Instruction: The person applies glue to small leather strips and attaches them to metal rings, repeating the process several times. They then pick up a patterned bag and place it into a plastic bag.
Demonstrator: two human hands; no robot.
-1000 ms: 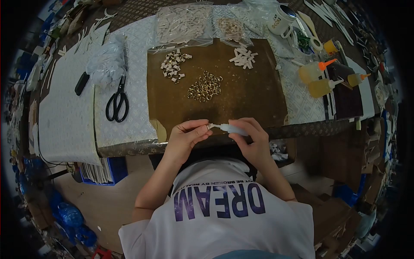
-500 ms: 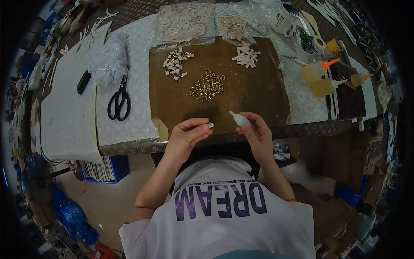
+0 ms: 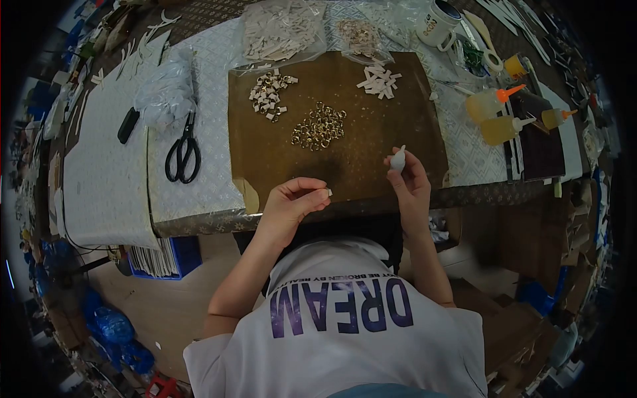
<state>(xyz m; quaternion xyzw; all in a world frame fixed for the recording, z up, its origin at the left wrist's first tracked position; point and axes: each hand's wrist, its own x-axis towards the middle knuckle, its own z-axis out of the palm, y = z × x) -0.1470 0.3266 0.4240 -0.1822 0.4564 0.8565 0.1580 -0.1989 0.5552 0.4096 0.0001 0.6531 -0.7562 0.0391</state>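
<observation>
My left hand [image 3: 296,204] pinches a small white strip [image 3: 330,192] between thumb and fingers, low over the front of the brown mat [image 3: 371,149]. In my right hand [image 3: 411,179] is a small white squeeze bottle [image 3: 398,160], its nozzle pointing up and away from me. Beyond the hands lies a pile of gold metal rings [image 3: 319,127]. Behind it on the left are rings fitted with white tabs [image 3: 271,96]; loose white strips [image 3: 379,81] lie at the back right of the mat.
Black-handled scissors [image 3: 183,156] and a plastic bag [image 3: 164,96] lie left of the mat. Bottles of yellow liquid [image 3: 499,131] stand on the right, with a white mug [image 3: 438,26] farther back. A bag of white pieces [image 3: 284,33] lies behind the mat.
My right hand has moved right and away from my left hand, and the bottle's nozzle has swung from pointing left to pointing up. The left hand has barely moved.
</observation>
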